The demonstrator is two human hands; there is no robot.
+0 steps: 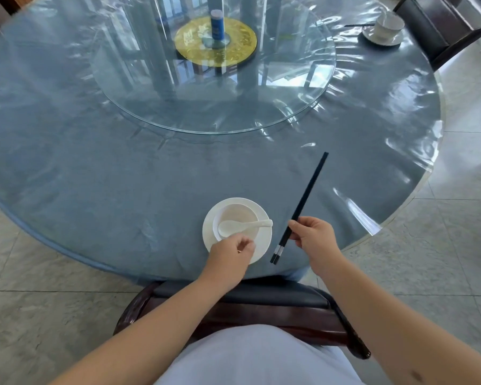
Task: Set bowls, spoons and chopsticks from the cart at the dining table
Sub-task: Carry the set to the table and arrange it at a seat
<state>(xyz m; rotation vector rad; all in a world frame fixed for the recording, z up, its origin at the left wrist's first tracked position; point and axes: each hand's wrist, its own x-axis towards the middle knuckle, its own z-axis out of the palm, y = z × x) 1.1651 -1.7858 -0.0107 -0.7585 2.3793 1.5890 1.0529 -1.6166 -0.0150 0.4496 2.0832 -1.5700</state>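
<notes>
A white bowl (239, 212) stands on a white saucer (264, 245) near the front edge of the round table (122, 190). A white spoon (242, 225) lies in the bowl, handle pointing right. My left hand (231, 252) hovers over the saucer's near rim with fingers curled; whether it touches the bowl I cannot tell. My right hand (313, 234) pinches a pair of black chopsticks (307, 193) just right of the saucer. Their tips point away toward the table's middle, and their back ends sit low by the table surface.
A glass turntable (206, 107) fills the table's middle, with a gold disc (233, 48) and a blue canister (218, 25) on it. Another bowl and saucer (385, 27) sit at the far right. A dark wooden chair (233, 301) stands between me and the table.
</notes>
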